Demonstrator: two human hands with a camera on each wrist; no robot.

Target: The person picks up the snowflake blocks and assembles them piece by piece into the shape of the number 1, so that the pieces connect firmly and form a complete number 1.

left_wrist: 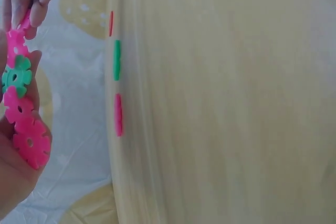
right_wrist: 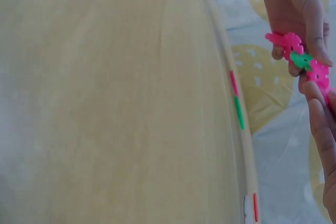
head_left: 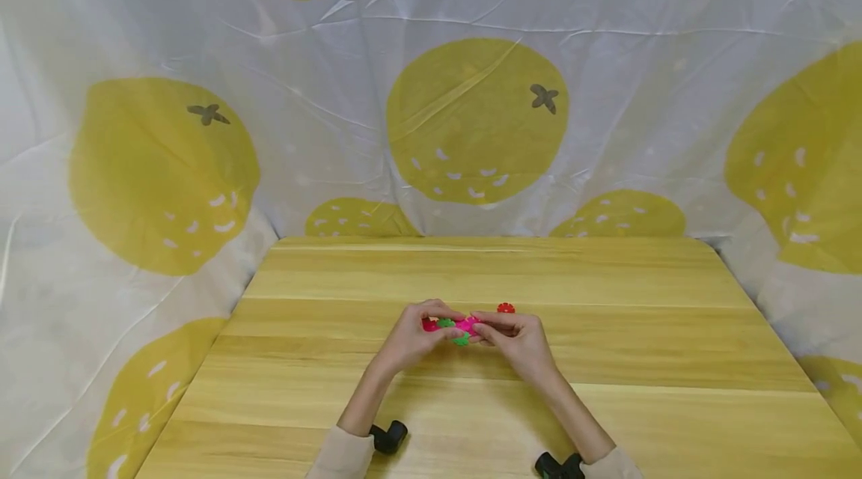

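Note:
Both hands hold a chain of interlocking flower-shaped plastic discs, low over the table. My left hand (head_left: 417,333) grips its pink and green part, thumb laid across the chain. At that end are pink discs (left_wrist: 31,145), one resting along the palm, then a green disc (left_wrist: 16,77), then more pink. My right hand (head_left: 521,344) pinches the pink disc (right_wrist: 319,74) at the other end between thumb and fingers. Fingers partly hide the joints between discs. Beyond the right hand, a loose red disc (head_left: 506,307) lies on the table.
Seen edge-on, a green disc (left_wrist: 117,60) and a pink disc (left_wrist: 118,115) lie flat on the wooden table (head_left: 606,359). A white cloth with yellow fruit prints (head_left: 478,120) hangs behind and at the sides. Black wrist mounts (head_left: 389,437) sit near both sleeves.

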